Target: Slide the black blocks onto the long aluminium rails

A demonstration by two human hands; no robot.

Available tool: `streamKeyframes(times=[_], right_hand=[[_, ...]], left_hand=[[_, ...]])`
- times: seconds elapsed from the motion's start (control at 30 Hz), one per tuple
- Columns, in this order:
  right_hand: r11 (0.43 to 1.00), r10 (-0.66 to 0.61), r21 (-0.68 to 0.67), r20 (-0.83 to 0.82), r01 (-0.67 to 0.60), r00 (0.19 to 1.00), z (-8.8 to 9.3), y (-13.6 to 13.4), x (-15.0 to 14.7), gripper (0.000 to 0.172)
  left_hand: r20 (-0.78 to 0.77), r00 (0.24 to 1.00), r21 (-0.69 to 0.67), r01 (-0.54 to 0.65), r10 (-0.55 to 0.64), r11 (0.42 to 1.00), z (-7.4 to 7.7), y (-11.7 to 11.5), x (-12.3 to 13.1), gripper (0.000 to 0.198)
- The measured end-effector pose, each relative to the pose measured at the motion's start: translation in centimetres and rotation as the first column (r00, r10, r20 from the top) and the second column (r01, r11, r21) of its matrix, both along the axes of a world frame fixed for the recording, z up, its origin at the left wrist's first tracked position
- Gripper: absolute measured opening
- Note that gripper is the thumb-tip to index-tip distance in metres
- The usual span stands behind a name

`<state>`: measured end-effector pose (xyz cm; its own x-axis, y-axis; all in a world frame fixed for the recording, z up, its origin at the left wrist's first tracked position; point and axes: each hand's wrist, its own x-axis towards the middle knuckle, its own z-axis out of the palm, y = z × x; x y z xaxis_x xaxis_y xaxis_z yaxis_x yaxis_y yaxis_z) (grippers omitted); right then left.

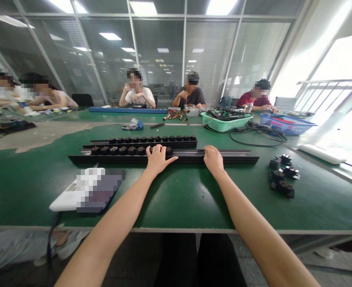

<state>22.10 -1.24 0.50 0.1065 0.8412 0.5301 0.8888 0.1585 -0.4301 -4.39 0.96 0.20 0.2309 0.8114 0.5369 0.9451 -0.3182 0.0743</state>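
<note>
A long black rail (122, 160) lies across the green table in front of me, with a row of black socket-like modules (122, 150) seated in its left half. My left hand (157, 158) rests over the right end of that row, fingers bent onto a black module (169, 151) and thumb stretched along the rail's front. Farther right, my right hand (213, 159) has its fingers curled over the rail, where the channel shows bare metal; its fingertips are partly hidden. Just behind lies a second black rail (176, 144), also carrying a row of modules.
Several loose black modules (283, 175) lie to the right. A white power strip (71, 195) and a blurred dark object (104, 193) are at front left. Beyond are a green basket (223, 124) of cables, a blue basket (288, 125), a crumpled cloth (133, 124) and several seated people.
</note>
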Motion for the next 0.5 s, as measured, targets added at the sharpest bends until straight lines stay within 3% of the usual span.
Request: streamKeyframes(times=[0.5], right_hand=[[0.996, -0.063, -0.065, 0.009, 0.064, 0.998, 1.04, 0.09, -0.77, 0.038]], left_hand=[[-0.018, 1.000, 0.020, 0.001, -0.001, 1.000, -0.06, 0.38, -0.54, 0.071]])
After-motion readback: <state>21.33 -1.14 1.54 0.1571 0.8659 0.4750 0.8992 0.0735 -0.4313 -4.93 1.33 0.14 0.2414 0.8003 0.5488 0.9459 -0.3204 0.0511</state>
